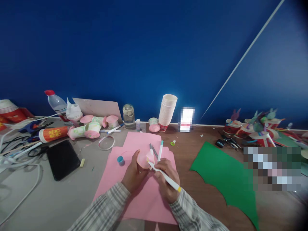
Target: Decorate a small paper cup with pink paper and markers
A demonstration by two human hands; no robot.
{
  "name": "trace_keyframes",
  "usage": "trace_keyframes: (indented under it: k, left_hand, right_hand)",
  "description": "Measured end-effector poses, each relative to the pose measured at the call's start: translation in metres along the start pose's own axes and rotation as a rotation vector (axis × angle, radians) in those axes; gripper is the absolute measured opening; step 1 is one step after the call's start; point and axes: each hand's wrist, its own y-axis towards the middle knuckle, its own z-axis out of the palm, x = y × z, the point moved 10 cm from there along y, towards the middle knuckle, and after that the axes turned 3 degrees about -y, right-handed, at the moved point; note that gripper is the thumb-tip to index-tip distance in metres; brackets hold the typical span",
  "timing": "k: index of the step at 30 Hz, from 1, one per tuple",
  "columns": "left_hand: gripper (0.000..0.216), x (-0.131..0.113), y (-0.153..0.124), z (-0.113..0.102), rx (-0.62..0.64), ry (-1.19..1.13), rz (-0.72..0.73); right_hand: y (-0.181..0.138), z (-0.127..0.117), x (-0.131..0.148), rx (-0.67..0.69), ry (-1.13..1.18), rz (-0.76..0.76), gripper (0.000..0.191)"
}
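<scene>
My left hand [133,173] holds a small pink paper cup piece [143,159] above a pink paper sheet [134,195]. My right hand [167,181] grips a white marker [166,176] with a yellow end, its tip touching the pink piece. Two more markers [156,150] lie on the pink sheet just beyond my hands. A small blue cap [120,160] sits on the sheet to the left of my left hand.
A green paper sheet [226,179] lies to the right. A black tablet [63,158], cables, a tape ring [106,142], a stack of white cups [167,112], a glass jar [128,116], a plastic bottle [55,102] and pink cup mushrooms [91,126] crowd the back and left.
</scene>
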Motion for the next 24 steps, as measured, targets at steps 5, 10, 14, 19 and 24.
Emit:
trace_keyframes:
  k: [5, 10, 14, 19, 24]
  left_hand:
    - [0.082, 0.002, 0.0001, 0.0008, 0.007, 0.012, 0.014]
    - [0.083, -0.0002, -0.0002, 0.001, 0.007, -0.006, -0.004]
    - [0.083, -0.0041, -0.0006, -0.0008, -0.01, 0.019, 0.0]
    - [0.084, -0.0013, -0.0005, 0.0004, 0.0, 0.018, -0.006]
    - [0.082, -0.0035, -0.0006, -0.0002, -0.005, 0.013, 0.004]
  right_hand:
    - [0.0003, 0.0009, -0.0005, -0.011, 0.014, 0.0, 0.014]
    - [0.0006, 0.0005, -0.0008, -0.021, 0.018, 0.002, 0.015]
    - [0.0012, -0.0004, 0.0003, -0.003, -0.016, 0.0, 0.012]
    - [0.0011, -0.0039, 0.0015, -0.045, -0.036, -0.014, 0.013]
    - [0.001, -0.0012, 0.0002, -0.031, -0.008, -0.005, 0.014]
